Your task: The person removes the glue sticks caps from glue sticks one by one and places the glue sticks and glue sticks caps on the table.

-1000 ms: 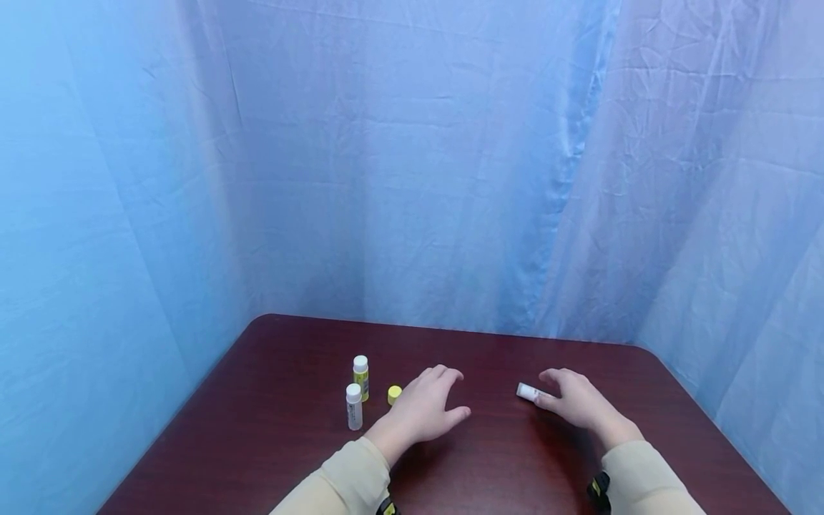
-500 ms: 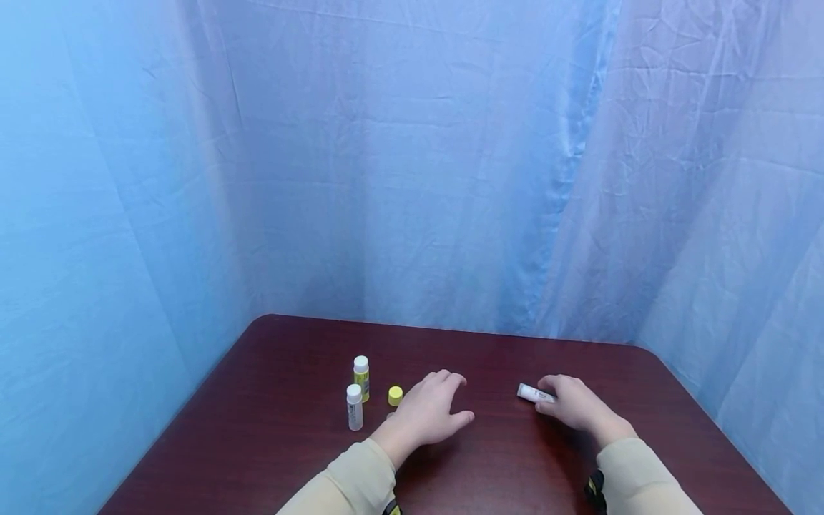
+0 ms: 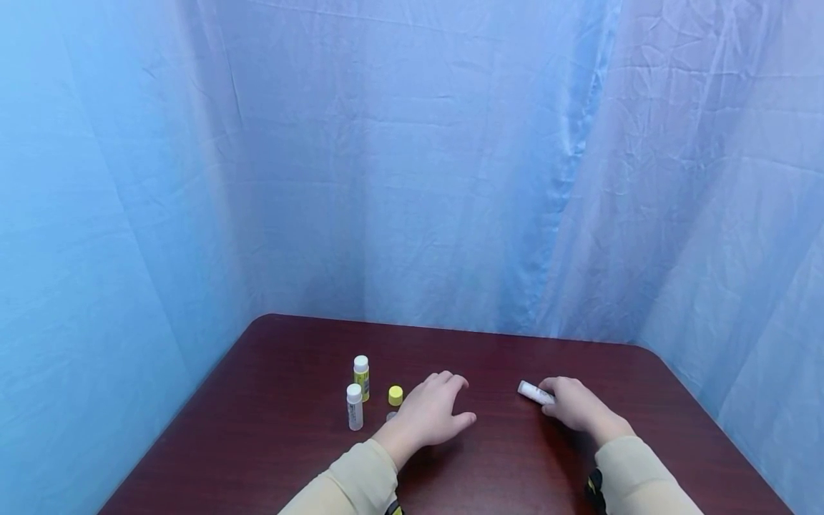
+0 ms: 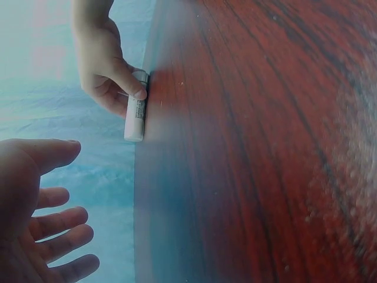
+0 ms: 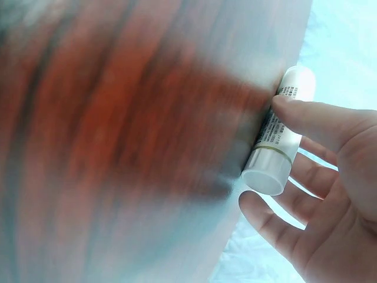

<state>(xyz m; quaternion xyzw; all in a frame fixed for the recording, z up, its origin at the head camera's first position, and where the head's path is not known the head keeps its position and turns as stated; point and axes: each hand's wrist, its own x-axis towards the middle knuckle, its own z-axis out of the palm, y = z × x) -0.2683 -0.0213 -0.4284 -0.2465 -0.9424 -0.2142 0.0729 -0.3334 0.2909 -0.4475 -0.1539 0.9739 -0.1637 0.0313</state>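
Observation:
A white glue stick [image 5: 281, 127] lies on its side on the table, its printed label and round end showing in the right wrist view. My right hand [image 3: 573, 402] pinches it, thumb pressed on the label and fingers behind. The same right hand [image 4: 109, 71] and glue stick [image 4: 136, 115] show in the left wrist view. My left hand [image 3: 430, 411] hovers over the middle of the table, thumb and fingers spread, holding nothing. Close to its left side sits a small yellow cap [image 3: 395, 395]. A small translucent thing [image 3: 391, 415] is partly hidden by that hand.
On the left stand a yellow glue stick with a white cap [image 3: 362, 378] and, nearer, a clear white-capped glue stick [image 3: 355, 408], both upright. Blue curtains [image 3: 412, 179] hang behind and beside the dark red wooden table [image 3: 283, 443].
My right hand has shifted slightly and come round the glue stick, which has turned a little. My left hand has drifted slightly right, uncovering more of the translucent thing.

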